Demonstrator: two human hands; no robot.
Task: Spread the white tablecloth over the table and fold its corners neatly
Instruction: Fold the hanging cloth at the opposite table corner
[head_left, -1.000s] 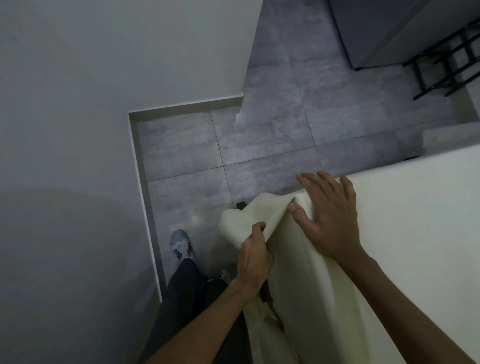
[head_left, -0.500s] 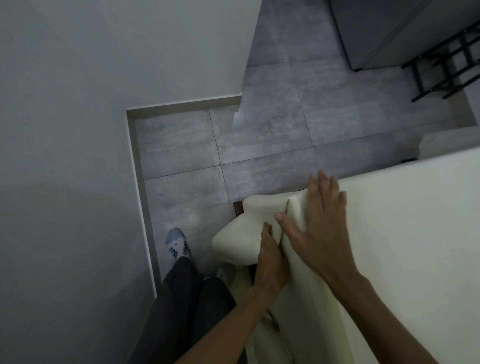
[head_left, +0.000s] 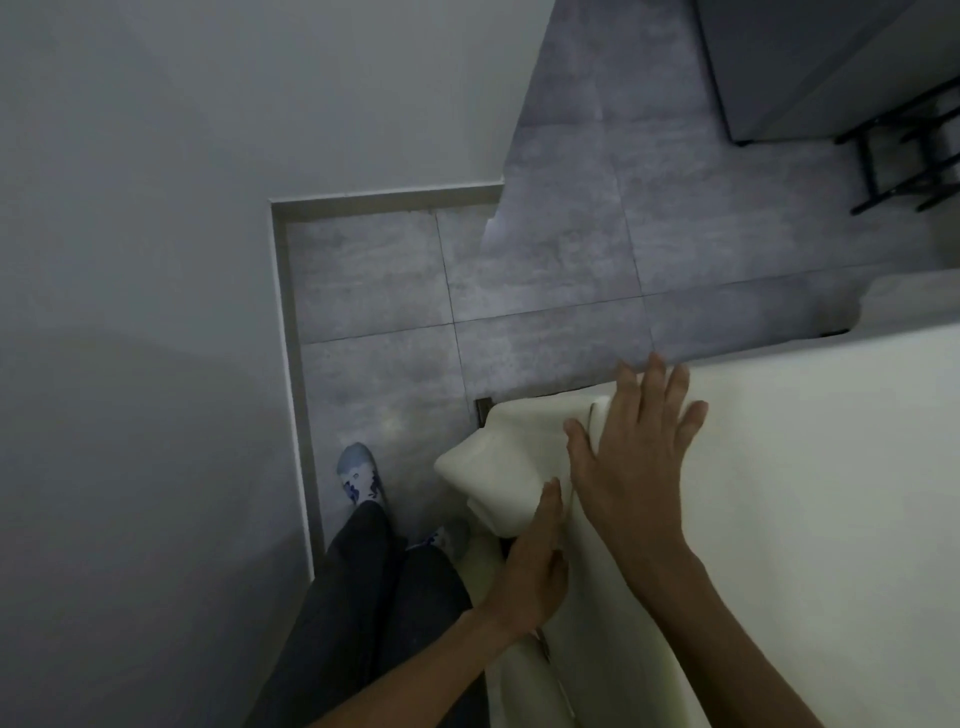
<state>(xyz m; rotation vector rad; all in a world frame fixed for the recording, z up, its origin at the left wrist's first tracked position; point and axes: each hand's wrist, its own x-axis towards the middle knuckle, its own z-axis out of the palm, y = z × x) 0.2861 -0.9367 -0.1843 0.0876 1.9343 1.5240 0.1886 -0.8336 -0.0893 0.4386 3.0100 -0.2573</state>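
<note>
The white tablecloth (head_left: 810, 483) covers the table on the right. At the near-left corner a bulging fold of cloth (head_left: 498, 467) hangs off the edge, with a dark bit of the table corner (head_left: 483, 408) showing beside it. My right hand (head_left: 634, 462) lies flat with fingers spread on the cloth on top of that corner. Below it, my left hand (head_left: 535, 561) presses with straight fingers against the side of the table, pushing the hanging fold in along the edge.
A grey wall (head_left: 156, 260) stands close on the left, with a pale skirting strip. Grey floor tiles (head_left: 545, 270) lie beyond the table. My legs and a patterned sock (head_left: 358, 475) are between wall and table. A black rack (head_left: 914, 150) and a grey cabinet (head_left: 810, 57) stand at the upper right.
My left hand has let go of the pinched corner fold and now pushes it flat against the table's side. My right hand has slid forward and flattened on the corner.
</note>
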